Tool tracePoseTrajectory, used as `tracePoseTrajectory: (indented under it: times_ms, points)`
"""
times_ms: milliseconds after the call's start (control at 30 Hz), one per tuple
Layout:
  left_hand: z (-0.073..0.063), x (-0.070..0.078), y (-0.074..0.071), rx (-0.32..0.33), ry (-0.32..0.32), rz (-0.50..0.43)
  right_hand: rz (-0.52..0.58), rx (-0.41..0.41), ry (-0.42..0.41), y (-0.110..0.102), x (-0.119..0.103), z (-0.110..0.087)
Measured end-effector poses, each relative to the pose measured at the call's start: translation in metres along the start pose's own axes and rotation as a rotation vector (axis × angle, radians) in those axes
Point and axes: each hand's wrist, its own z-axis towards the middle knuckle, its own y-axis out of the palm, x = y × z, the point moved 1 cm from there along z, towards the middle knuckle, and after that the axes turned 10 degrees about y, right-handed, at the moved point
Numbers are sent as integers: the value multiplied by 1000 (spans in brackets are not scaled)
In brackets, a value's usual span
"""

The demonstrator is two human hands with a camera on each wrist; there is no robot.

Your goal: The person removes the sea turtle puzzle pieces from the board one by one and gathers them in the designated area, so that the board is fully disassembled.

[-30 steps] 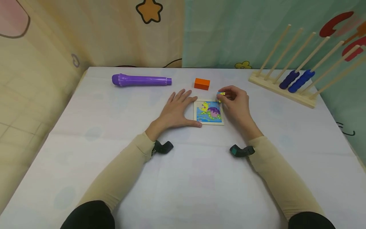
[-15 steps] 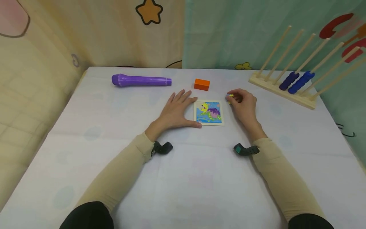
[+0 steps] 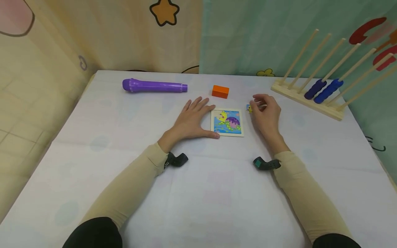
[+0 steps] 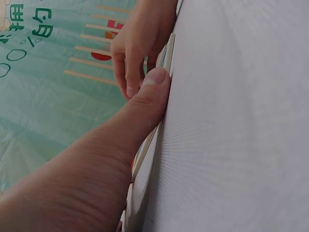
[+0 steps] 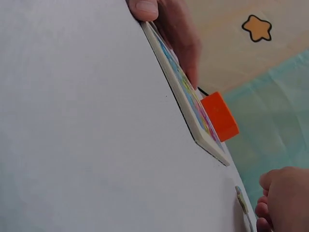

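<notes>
Right grip [image 3: 265, 110] just beside puzzle piece [image 3: 249, 108]

Purple tube [image 3: 154, 85], orange block [image 3: 220, 91] — wooden peg rack [image 3: 307, 100].

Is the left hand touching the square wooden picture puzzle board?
Touching. In the left wrist view, the thumb of the left hand presses against the edge of the square wooden picture puzzle board.
</notes>
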Motion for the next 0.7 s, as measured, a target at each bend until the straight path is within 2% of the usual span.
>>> tracePoseTrajectory:
  times_ms: [167, 267, 433, 700]
  points:
    - [1, 0, 0, -11, -5, 5, 35, -34, -4, 5, -11, -8]
    - [0, 1, -1, -15, -9, 4, 39, -86, -13, 10, -22, -17]
    - [0, 1, -1, -8, -5, 8, 33, -199, -97, 20, -38, -31]
    - [0, -1, 0, 8, 11, 12, 23, -297, -197, 27, -44, -39]
